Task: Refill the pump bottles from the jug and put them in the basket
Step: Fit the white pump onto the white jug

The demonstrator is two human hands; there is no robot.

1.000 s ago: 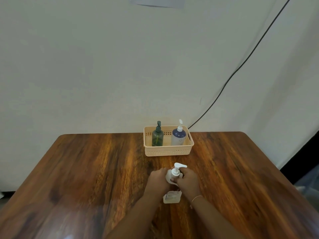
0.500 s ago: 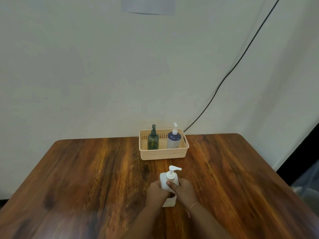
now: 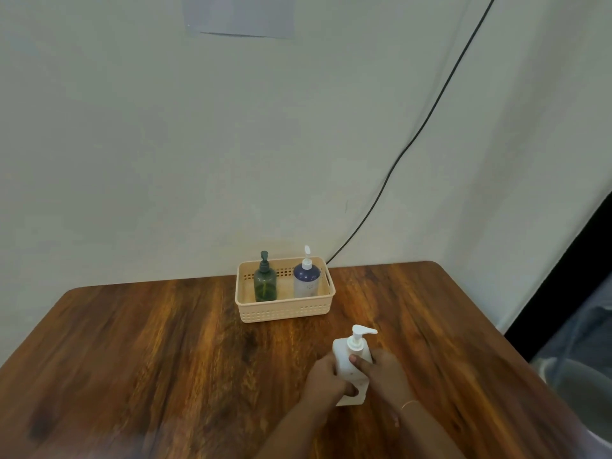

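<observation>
A white pump bottle (image 3: 350, 361) stands upright on the wooden table (image 3: 165, 359), nozzle pointing right. My left hand (image 3: 326, 379) grips its left side and my right hand (image 3: 384, 371) grips its right side, thumb across the front. Behind it, at the table's far edge, a beige basket (image 3: 284, 311) holds a green pump bottle (image 3: 265, 286) on the left and a blue-and-white pump bottle (image 3: 307, 281) on the right. No jug is in view.
A black cable (image 3: 414, 140) runs down the wall to the table's far edge behind the basket. A grey bin (image 3: 579, 389) stands off the table's right side. A bangle is on my right wrist.
The pump head was being turned at the bottle's top; both hands have since slid down to the bottle's body. The view has shifted, so the bottle sits further right in frame.
</observation>
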